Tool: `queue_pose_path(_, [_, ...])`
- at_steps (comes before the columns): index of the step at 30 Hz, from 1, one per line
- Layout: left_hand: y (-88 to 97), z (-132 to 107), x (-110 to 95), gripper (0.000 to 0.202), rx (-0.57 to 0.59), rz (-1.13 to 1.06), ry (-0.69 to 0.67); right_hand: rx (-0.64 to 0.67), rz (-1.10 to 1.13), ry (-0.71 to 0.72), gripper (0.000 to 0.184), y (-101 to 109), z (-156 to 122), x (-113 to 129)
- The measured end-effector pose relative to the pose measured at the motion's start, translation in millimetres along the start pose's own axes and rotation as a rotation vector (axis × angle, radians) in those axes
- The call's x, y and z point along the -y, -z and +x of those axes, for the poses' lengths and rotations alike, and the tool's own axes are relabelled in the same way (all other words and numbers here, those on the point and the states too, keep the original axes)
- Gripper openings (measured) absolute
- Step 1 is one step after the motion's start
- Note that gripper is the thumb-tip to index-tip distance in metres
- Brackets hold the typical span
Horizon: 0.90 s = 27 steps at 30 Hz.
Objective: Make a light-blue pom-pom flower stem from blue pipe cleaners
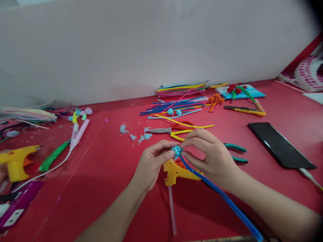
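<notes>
Between my two hands is a small light-blue pipe-cleaner flower (176,151), pinched at its edges from both sides. A long dark-blue pipe cleaner (222,195) runs from it down to the lower right, passing under my right wrist. My left hand (153,161) closes thumb and forefinger on the flower's left side. My right hand (209,153) grips its right side with the fingertips. Just below the hands lies a yellow glue gun (174,173) with a clear glue stick (172,211) pointing toward me. Scissors (161,130) with red and yellow handles lie beyond the hands.
Pipe cleaners (174,106) lie in bundles near the wall, with two light-blue balls (170,111). Green-handled pliers (237,148) and a phone (280,144) are at right. A second glue gun (17,163), a green cutter (54,156) and a pink hot tool (79,132) are at left.
</notes>
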<state>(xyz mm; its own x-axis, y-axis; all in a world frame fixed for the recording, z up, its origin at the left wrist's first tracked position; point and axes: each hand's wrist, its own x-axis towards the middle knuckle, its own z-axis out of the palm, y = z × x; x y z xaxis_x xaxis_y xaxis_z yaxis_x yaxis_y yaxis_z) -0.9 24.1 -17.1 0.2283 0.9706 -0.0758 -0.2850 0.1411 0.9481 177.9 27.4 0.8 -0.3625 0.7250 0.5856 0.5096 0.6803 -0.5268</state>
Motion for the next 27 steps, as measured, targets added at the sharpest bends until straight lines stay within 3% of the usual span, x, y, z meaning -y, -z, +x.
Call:
queue_pose_path(5, [1.0,0.3,0.3,0.016,0.009,0.010,0.004,0.014,0.029,-0.021,0.010,0.9,-0.5,1.7])
queue_pose_path(11, [-0.8,0.6,-3.4,0.020,-0.003,-0.061,0.020,0.019,0.243,-0.193,0.018,8.6,-0.6,4.1])
queue_pose_path(17, [-1.2,1.7,-3.3,0.016,-0.001,-0.138,0.057,0.031,0.104,0.009,0.022,-2.9,-4.9,2.5])
queue_pose_path(20, [-1.9,1.1,-2.6,0.015,-0.012,-0.163,0.073,-0.046,0.054,-0.003,0.017,-9.2,-5.6,2.0])
queue_pose_path(27, [-3.0,-0.5,-3.9,0.018,-0.011,-0.165,0.066,-0.029,0.011,0.001,0.017,-10.5,-6.4,2.6])
